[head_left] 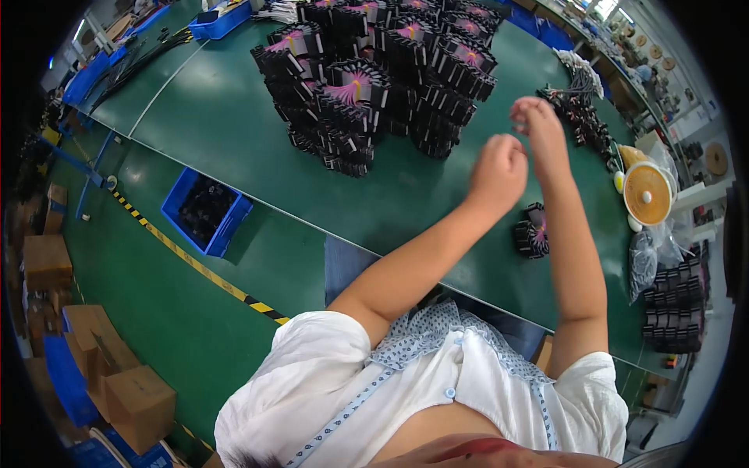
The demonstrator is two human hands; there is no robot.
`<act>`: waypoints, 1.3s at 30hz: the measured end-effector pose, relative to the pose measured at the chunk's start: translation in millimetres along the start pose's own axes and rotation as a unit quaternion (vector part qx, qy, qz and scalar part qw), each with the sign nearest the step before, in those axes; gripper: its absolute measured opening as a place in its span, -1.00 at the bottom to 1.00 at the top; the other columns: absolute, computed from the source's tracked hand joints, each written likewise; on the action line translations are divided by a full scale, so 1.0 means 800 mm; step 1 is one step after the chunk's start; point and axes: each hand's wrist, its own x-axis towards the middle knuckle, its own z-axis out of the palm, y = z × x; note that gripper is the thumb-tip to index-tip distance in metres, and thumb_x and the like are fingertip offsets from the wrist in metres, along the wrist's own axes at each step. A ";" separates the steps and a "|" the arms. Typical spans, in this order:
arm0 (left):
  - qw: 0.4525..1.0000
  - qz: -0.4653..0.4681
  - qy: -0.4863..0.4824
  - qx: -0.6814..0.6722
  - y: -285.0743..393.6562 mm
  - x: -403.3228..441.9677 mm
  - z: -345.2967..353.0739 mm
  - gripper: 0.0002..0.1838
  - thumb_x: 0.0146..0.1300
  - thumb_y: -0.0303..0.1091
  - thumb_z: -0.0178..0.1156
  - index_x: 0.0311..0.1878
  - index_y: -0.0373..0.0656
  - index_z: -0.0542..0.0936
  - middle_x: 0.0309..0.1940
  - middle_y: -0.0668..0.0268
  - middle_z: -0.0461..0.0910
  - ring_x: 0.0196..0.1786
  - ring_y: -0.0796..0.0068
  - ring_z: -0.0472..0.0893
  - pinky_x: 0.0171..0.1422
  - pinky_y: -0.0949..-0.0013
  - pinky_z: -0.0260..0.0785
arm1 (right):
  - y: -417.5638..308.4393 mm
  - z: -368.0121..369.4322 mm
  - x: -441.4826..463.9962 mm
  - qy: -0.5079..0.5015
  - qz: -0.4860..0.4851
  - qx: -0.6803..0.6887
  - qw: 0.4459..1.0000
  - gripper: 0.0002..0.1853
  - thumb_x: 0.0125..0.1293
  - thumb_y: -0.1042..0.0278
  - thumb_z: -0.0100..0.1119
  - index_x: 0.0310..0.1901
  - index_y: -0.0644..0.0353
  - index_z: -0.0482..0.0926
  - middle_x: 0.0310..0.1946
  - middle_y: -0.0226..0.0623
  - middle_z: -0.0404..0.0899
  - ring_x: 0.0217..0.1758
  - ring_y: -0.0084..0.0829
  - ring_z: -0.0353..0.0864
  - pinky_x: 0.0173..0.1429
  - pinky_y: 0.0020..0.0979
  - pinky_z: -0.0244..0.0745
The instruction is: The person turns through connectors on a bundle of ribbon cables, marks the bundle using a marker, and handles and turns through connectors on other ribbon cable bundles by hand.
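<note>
My left hand (502, 170) is raised above the green table (406, 183), with its fingers curled closed. Just beyond it, my right hand (538, 125) is also closed, fingers bent toward the left hand. Whatever they may hold is hidden or too small to make out. Below the hands, beside my right forearm, lies a small round bundle of black pieces with pink wires (532, 232), partly covered by that arm. Farther off to the left rise tall stacks of similar black bundles (355, 90), pink and yellow wires fanned at their centres.
Dark cables and connectors (581, 117) lie along the right side, near a round orange-faced device (647, 195) and plastic bags. A blue bin (207, 210) of black parts stands left of the table edge. Cardboard boxes (140, 405) sit at lower left; a blue tray (221, 22) is at the back.
</note>
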 end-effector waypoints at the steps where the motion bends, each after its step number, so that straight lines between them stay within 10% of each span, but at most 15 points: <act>1: 0.998 0.049 0.031 -0.004 0.007 -0.001 -0.022 -0.88 0.30 -0.51 0.11 -0.13 -0.26 0.56 -0.21 0.08 0.56 -0.11 0.07 0.56 0.05 0.13 0.42 | 0.019 0.000 -0.012 -0.023 0.025 0.005 0.999 -0.68 0.45 0.33 0.10 0.13 0.33 0.58 -0.01 -0.26 0.69 0.08 -0.44 0.64 0.13 -0.43 0.52; 12: 0.934 0.138 0.098 0.315 0.018 0.026 -0.122 -0.03 0.16 -0.22 0.49 0.56 -0.17 0.15 0.53 -0.09 0.08 0.53 -0.18 0.18 0.58 -0.15 0.02 | 0.120 0.131 -0.066 -0.044 0.022 -0.014 0.999 -0.33 0.27 0.30 0.36 0.38 0.26 0.36 0.25 0.06 0.59 0.35 -0.10 0.58 0.36 -0.21 0.46; 17: 0.869 0.192 0.042 0.454 0.031 0.093 -0.105 -0.10 0.05 -0.02 0.55 0.47 0.17 0.35 0.49 0.05 0.21 0.60 -0.17 0.10 0.53 -0.32 -0.01 | 0.120 0.135 -0.067 -0.044 -0.021 -0.107 0.993 -0.34 0.20 0.34 0.35 0.33 0.26 0.38 0.23 0.20 0.57 0.29 0.16 0.57 0.33 -0.05 0.50; 39: 0.900 0.205 -0.101 0.372 0.079 0.060 -0.175 -0.28 -0.04 -0.54 0.34 0.30 -0.05 0.44 0.48 0.04 0.31 0.48 -0.10 0.32 0.57 -0.02 0.16 | 0.053 0.089 -0.173 -0.139 -0.169 -0.232 0.948 -0.61 0.23 0.45 0.18 0.10 0.35 0.53 -0.07 0.11 0.62 0.06 0.07 0.65 0.16 -0.06 0.58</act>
